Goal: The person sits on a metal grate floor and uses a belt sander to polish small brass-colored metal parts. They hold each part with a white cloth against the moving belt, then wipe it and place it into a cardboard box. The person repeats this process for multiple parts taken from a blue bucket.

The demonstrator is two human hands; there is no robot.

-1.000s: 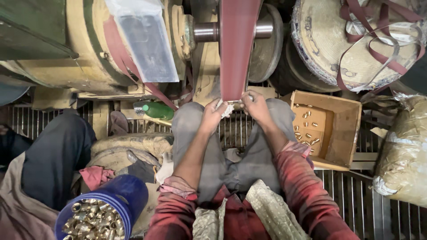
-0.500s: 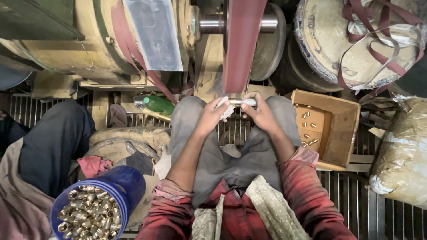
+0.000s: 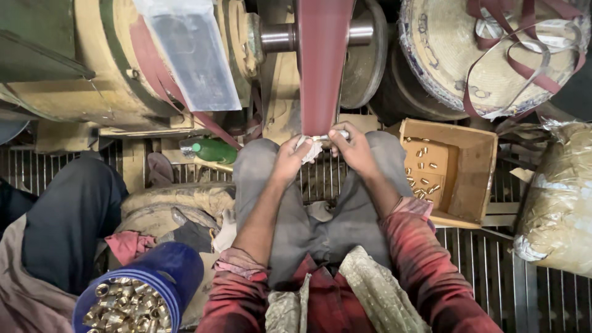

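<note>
Over the metal floor grating (image 3: 493,271), our left hand (image 3: 290,161) and right hand (image 3: 353,150) pinch a small silvery metal piece (image 3: 327,137) against the dark red sanding belt (image 3: 322,68) just ahead.

Both forearms reach forward from rolled-up red sleeves and converge over the knees. The left hand (image 3: 288,161) is curled, fingers bunched and pinched closed at the tips, wrist bent slightly inward. The right hand (image 3: 353,150) is likewise closed, knuckles up, fingertips pinched toward the left. The two hands sit just beside each other, fingertips nearly meeting.
</note>
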